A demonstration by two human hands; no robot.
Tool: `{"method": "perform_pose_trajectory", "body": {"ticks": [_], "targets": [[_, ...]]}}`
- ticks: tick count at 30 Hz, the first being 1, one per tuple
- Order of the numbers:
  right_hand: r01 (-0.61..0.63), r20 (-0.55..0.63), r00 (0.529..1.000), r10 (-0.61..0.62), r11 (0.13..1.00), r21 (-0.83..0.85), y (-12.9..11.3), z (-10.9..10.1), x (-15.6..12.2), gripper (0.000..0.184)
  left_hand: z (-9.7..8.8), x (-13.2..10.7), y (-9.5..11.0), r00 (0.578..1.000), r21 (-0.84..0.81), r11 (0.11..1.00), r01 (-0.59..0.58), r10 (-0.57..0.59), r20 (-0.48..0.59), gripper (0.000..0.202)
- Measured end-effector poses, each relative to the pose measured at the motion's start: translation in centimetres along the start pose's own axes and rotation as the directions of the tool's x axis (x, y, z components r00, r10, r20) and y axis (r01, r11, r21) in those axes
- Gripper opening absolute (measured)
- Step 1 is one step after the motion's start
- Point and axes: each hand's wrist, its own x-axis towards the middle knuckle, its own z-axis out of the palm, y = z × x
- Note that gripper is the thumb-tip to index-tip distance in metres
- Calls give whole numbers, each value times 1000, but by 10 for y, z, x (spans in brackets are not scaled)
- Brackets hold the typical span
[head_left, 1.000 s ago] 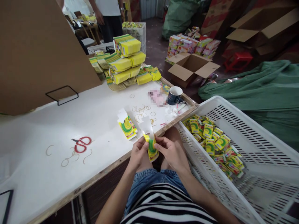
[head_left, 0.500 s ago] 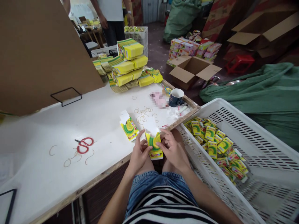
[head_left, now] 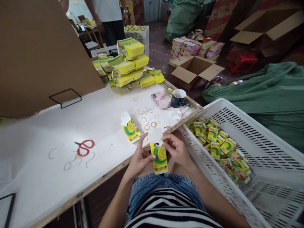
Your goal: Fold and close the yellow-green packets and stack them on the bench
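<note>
Above my lap, a small yellow and green box is held upright with its white top flap raised. My left hand grips its left side, the thumb lying on the printed front. At the open top edge, the fingers of my right hand pinch the flap's right side. Another such box, with its white end flap out, lies on the white table just beyond my left hand. Loose rubber bands are scattered behind the held box. Red-handled scissors rest farther left among more bands.
A white plastic crate at my right holds many small yellow boxes. Stacked flat yellow cartons stand at the table's back. A dark mug sits near the right edge. Beyond are an open cardboard box and a standing person.
The held box has come lower and closer to me, and its top now gapes. My right hand has moved from the box's front to its top edge.
</note>
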Motion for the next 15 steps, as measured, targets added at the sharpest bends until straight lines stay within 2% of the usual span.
{"method": "perform_pose_trajectory", "body": {"ticks": [3,6,9,11,15], "targets": [[-6,-42,999,7,1000,24,0,-1,0,30,-1,2,-1,1000,92,996,1,-1,-10,58],[-6,24,1000,7,999,-43,-2,-7,1,31,-3,4,-5,992,234,972,-22,50,-112,42],[-140,114,982,149,987,-85,-5,-9,2,33,-1,6,-10,981,314,949,-24,83,-176,42],[-204,148,964,222,971,-129,-6,-7,3,37,2,6,-12,985,318,948,-19,72,-155,44],[-188,83,972,219,941,-282,-13,0,5,29,6,6,-10,997,289,957,-19,41,-70,47]]}}
